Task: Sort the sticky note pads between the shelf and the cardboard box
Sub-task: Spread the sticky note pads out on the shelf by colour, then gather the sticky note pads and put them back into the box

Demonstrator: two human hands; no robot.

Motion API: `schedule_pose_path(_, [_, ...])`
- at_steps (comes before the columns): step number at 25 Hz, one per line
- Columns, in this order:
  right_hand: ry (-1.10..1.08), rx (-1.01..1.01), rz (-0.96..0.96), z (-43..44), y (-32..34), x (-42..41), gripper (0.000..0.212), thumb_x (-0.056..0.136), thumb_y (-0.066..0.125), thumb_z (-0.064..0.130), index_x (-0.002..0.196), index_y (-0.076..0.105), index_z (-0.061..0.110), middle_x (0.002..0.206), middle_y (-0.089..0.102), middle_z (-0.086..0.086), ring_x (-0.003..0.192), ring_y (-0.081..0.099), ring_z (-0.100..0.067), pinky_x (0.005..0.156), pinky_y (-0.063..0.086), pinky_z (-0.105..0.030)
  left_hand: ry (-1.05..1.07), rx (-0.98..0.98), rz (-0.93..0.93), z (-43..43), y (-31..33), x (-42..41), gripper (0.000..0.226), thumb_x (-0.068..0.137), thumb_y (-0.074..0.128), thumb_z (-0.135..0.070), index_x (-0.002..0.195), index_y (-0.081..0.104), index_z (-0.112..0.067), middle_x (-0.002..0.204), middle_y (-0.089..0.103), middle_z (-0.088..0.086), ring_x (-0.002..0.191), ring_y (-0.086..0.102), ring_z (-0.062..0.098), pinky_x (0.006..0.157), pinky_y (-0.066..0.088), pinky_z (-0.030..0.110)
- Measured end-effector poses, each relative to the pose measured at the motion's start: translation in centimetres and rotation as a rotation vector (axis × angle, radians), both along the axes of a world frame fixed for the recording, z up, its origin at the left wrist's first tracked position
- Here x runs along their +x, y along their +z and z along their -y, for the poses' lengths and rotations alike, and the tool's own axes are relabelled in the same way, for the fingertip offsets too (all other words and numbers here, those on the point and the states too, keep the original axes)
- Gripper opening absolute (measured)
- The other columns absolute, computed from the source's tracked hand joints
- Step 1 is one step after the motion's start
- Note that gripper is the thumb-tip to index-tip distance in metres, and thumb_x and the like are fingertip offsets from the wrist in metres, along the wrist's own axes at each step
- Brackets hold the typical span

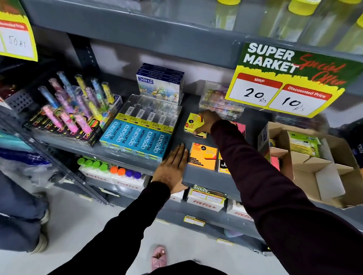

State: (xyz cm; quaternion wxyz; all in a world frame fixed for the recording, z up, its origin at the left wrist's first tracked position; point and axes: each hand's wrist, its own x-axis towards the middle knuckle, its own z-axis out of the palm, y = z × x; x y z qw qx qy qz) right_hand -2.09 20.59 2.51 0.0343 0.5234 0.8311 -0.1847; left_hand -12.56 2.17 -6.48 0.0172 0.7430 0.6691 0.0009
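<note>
Grey shelf (195, 178) with cardboard box (329, 187) at its right end. Right hand (206, 122) closed on a yellow sticky note pad (193, 122); box lies rightward. Left hand (171, 168) flat, empty, beside an orange pad (202, 156).

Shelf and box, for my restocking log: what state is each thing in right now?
Left hand: flat on the shelf, empty.
Right hand: gripping the yellow sticky pad.
Orange sticky pad: lying flat, untouched.
Cardboard box: open, flaps up, partly filled.
Apsara pencil packs: stacked in a neat row.
</note>
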Motion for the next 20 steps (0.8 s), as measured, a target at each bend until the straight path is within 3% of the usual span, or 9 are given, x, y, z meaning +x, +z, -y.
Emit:
schedule_pose_path(3, [0.025, -0.022, 0.028, 0.3, 0.1, -0.1, 0.075, 0.071, 0.080, 0.037, 0.131, 0.049, 0.003, 0.142, 0.048, -0.019, 0.129, 0.046, -0.033, 0.105, 0.039, -0.035, -0.010, 0.009, -0.021, 0.0, 0.0, 0.1, 0.093, 0.087, 0.057, -0.036, 0.143, -0.008, 0.000, 0.156, -0.002, 0.020, 0.144, 0.005, 0.030, 0.117, 0.009, 0.036])
schedule_pose_path(6, [-0.009, -0.028, 0.004, 0.5, 0.9, 1.0, 0.084, 0.074, 0.078, 0.035, 0.140, 0.039, 0.001, 0.147, 0.041, -0.019, 0.134, 0.040, -0.033, 0.109, 0.036, -0.036, -0.003, 0.005, 0.010, 0.2, 0.2, 0.0, 0.101, 0.082, 0.059, -0.047, 0.144, -0.005, -0.001, 0.156, -0.001, 0.019, 0.144, 0.006, 0.030, 0.116, 0.008, 0.036])
schedule_pose_path(9, [-0.057, -0.097, -0.031, 1.2, 2.9, 4.5, 0.077, 0.071, 0.081, 0.030, 0.134, 0.046, 0.002, 0.137, 0.053, -0.017, 0.124, 0.052, -0.032, 0.103, 0.043, -0.035, -0.008, 0.008, 0.050, 0.5, 0.3, 0.1, 0.110, 0.073, 0.062, -0.059, 0.145, 0.000, -0.002, 0.157, 0.002, 0.017, 0.144, 0.007, 0.028, 0.116, 0.007, 0.036])
schedule_pose_path(11, [-0.037, -0.176, 0.070, 2.8, 3.4, 7.4, 0.076, 0.069, 0.082, 0.034, 0.130, 0.050, 0.001, 0.134, 0.056, -0.015, 0.121, 0.055, -0.031, 0.104, 0.044, -0.035, -0.029, 0.023, 0.086, 0.4, 0.0, 0.1, 0.110, 0.071, 0.062, -0.058, 0.145, 0.003, -0.002, 0.156, 0.004, 0.017, 0.144, 0.009, 0.029, 0.116, 0.007, 0.037])
schedule_pose_path(14, [0.015, -0.249, 0.259, 6.1, 2.5, 10.1, 0.089, 0.070, 0.081, 0.036, 0.141, 0.038, 0.002, 0.148, 0.042, -0.016, 0.134, 0.043, -0.030, 0.113, 0.037, -0.035, -0.038, 0.009, 0.103, 0.3, -0.1, -0.3, 0.112, 0.070, 0.059, -0.063, 0.145, 0.000, -0.004, 0.156, -0.003, 0.014, 0.145, 0.002, 0.026, 0.116, 0.003, 0.035])
schedule_pose_path(20, [0.028, -0.005, 0.277, 9.2, 0.5, 11.6, 0.086, 0.060, 0.085, 0.037, 0.131, 0.048, 0.005, 0.134, 0.045, -0.019, 0.123, 0.044, -0.036, 0.106, 0.042, -0.041, -0.053, 0.050, 0.102, 0.7, 0.7, 0.0, 0.120, 0.052, 0.080, -0.055, 0.141, 0.023, 0.004, 0.151, 0.024, 0.024, 0.140, 0.023, 0.036, 0.113, 0.020, 0.045])
